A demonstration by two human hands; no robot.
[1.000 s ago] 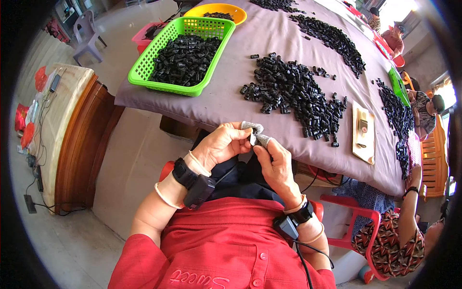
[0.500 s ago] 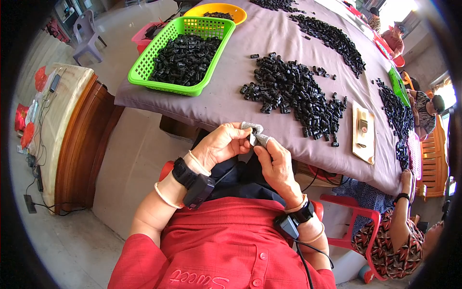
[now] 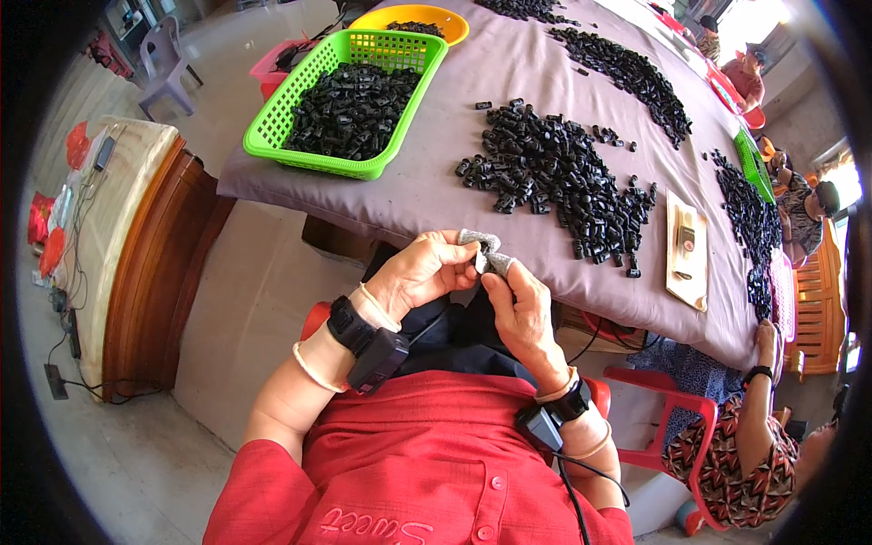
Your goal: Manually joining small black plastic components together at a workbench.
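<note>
Just off the near edge of the cloth-covered table (image 3: 363, 211), my left hand (image 3: 425, 271) and my right hand (image 3: 520, 309) meet fingertip to fingertip. Grey fabric wraps the index fingertips of both. Between them is a small black plastic part (image 3: 485, 252), mostly hidden by the fingers; its exact shape cannot be told. Both hands are closed in a pinch on it. Beyond my hands a loose heap of small black cylindrical parts (image 3: 545, 154) lies on the table. To the left a bright green plastic basket (image 3: 359, 168) holds more such parts.
A yellow basin (image 3: 459, 27) stands behind the basket. A beige board (image 3: 677, 282) with a small dark-and-tan item lies right of the heap. More black heaps (image 3: 627, 73) spread farther off. A co-worker's hand (image 3: 767, 336) rests at the right table edge; other people sit beyond.
My hands stay nearly in place, with the fingertips shifting slightly around the small black part. The heaps and basket look the same.
</note>
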